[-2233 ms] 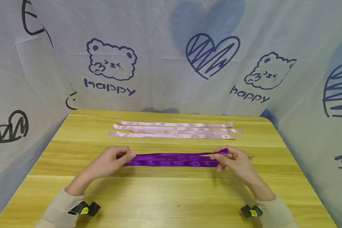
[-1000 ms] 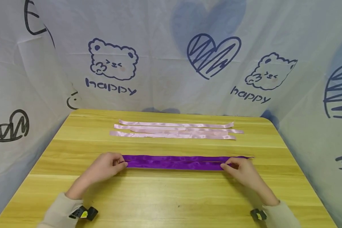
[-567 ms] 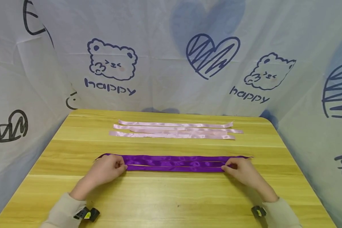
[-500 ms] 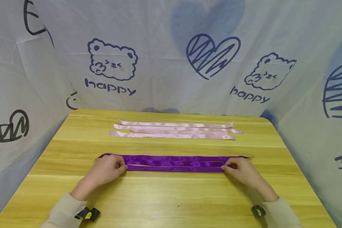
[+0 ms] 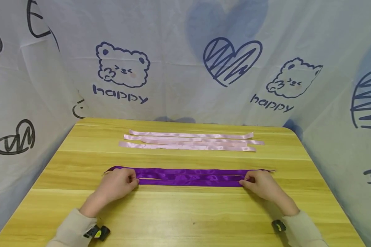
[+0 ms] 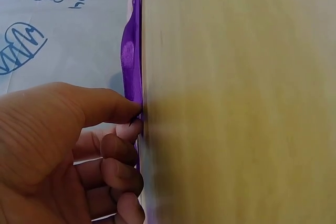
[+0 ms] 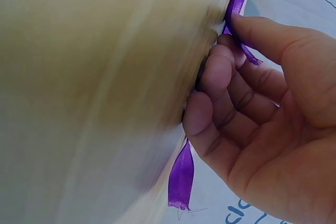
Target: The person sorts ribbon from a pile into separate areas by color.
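Note:
Shiny purple satin ribbons [image 5: 188, 176] lie side by side across the middle of the table in the head view. The nearest purple ribbon [image 5: 188, 183] is stretched between both hands. My left hand [image 5: 115, 185] pinches it near its left end; in the left wrist view, thumb and index finger meet on the purple ribbon [image 6: 131, 61]. At the other side my right hand [image 5: 263, 185] pinches it between thumb and index finger. A short frayed ribbon end [image 7: 251, 56] pokes out past that pinch. Another purple ribbon end [image 7: 181, 179] shows beyond the right fingers.
Several pale pink ribbons [image 5: 185, 146] lie in rows farther back on the wooden table [image 5: 185, 216]. A white cloth [image 5: 173, 68] printed with bears and hearts hangs behind and at both sides.
The right hand, earlier holding a raised purple end, came down toward the table. The left hand shifted left and nearer. The pinched ribbon now lies along the near edge of the purple row.

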`<state>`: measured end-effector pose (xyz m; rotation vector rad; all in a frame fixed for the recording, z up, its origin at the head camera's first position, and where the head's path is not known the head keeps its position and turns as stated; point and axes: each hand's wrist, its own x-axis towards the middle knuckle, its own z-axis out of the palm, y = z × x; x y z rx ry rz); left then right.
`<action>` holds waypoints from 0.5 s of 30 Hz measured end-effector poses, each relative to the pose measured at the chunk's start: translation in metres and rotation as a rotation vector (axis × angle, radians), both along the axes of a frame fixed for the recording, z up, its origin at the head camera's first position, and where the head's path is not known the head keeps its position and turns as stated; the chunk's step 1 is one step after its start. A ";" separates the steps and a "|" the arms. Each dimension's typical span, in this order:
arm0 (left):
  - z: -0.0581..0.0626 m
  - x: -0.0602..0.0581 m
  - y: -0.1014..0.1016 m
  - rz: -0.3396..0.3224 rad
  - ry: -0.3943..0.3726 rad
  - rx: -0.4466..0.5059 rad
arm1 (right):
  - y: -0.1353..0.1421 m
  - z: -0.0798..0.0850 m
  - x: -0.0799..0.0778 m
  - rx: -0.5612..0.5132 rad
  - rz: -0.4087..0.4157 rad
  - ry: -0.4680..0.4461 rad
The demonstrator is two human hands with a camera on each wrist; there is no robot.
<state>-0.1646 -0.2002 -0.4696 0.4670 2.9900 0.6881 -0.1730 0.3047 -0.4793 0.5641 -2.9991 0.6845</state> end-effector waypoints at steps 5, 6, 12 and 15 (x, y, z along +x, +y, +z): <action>0.000 0.003 0.001 0.015 0.013 -0.007 | 0.001 0.000 0.000 0.022 -0.033 -0.013; 0.001 0.003 0.001 0.016 0.018 -0.014 | 0.001 0.001 0.001 0.028 -0.041 -0.021; 0.005 0.002 0.001 0.016 0.032 -0.039 | 0.011 0.017 0.004 0.053 -0.107 -0.077; 0.012 -0.001 0.001 0.011 0.021 -0.024 | 0.016 0.032 0.000 0.058 -0.153 -0.053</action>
